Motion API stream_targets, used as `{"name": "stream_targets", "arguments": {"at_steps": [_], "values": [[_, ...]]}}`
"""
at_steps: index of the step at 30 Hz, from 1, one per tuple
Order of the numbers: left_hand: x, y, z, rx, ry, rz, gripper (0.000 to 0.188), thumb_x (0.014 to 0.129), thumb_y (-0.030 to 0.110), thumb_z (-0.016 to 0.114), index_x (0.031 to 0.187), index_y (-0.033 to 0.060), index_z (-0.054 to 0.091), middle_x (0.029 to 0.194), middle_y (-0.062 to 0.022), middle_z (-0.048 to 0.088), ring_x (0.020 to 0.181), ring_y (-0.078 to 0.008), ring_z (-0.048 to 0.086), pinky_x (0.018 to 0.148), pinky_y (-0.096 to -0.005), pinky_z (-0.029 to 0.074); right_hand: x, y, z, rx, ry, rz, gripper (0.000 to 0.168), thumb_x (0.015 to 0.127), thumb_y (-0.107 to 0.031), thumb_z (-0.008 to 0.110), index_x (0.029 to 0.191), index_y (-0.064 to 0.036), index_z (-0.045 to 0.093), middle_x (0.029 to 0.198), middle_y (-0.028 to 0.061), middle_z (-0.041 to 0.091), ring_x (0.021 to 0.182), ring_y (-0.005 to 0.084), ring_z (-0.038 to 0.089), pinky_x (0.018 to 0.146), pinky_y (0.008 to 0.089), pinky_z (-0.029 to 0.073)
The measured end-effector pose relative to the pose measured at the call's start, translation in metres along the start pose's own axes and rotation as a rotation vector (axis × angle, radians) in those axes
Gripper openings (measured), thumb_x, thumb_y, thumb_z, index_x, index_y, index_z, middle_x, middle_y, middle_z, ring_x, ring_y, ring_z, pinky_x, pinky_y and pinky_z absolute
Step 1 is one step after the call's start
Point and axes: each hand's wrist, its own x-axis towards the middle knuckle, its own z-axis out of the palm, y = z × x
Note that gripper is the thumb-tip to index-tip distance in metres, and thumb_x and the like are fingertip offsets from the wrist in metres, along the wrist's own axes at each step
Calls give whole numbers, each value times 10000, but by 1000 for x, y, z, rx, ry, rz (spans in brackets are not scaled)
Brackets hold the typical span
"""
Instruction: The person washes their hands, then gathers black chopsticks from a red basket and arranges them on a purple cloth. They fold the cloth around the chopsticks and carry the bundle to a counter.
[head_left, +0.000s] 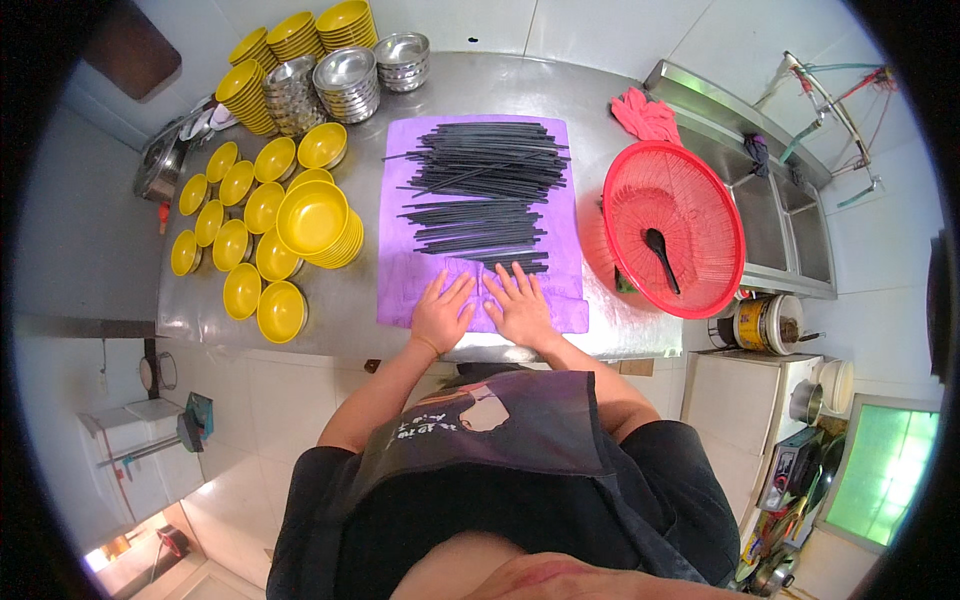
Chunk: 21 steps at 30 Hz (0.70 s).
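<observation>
Both my hands lie flat near the front edge of a purple cloth (480, 300) on the steel table. Beneath my left hand (442, 311) is the folded front part of the cloth; its fingers are slightly apart. My right hand (519, 306) has its fingers spread, with the fingertips at the nearest black chopsticks (529, 262). Many more black chopsticks (487, 161) lie crosswise in loose groups further back on the cloth. Neither hand grips anything.
Yellow bowls (281, 311) and stacked steel bowls (345, 75) cover the table's left side. To the right, a red plastic colander (739, 225) holds a black spoon (660, 255). Behind it are a pink cloth (645, 116) and a steel sink (761, 217).
</observation>
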Motion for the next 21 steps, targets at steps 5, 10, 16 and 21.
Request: {"name": "stream_targets", "arguments": {"at_steps": [5, 10, 16, 21], "values": [[-19, 14, -4, 51, -60, -29, 442, 855, 306, 545, 1260, 129, 557, 1319, -70, 523, 1246, -370, 415, 1039, -482, 328, -25, -6, 6, -8, -69, 10, 544, 925, -442, 403, 1403, -183, 388, 1475, 124, 313, 1373, 363, 232, 1095, 533, 186], [-11, 8, 3, 45, -66, -39, 443, 881, 309, 508, 1285, 129, 531, 1347, -54, 498, 1279, -372, 376, 1072, -474, 291, -16, -3, 6, -31, 0, 14, 548, 932, -454, 383, 1411, -188, 374, 1485, 123, 293, 1380, 352, 226, 1103, 514, 188], [-5, 5, 6, 111, -127, -86, 480, 893, 331, 483, 1335, 144, 480, 1398, -38, 447, 1318, -362, 328, 1104, -455, 247, 3, 3, 10, -36, -63, 60, 591, 922, -451, 396, 1429, -153, 332, 1490, 129, 280, 1383, 330, 228, 1113, 487, 176], [-11, -1, 11, 97, -107, -55, 477, 891, 325, 484, 1334, 148, 483, 1395, -41, 451, 1316, -361, 333, 1102, -457, 250, -6, 1, 11, -17, 46, 11, 596, 903, -428, 450, 1407, -120, 368, 1448, 148, 353, 1363, 341, 270, 1098, 494, 211]]}}
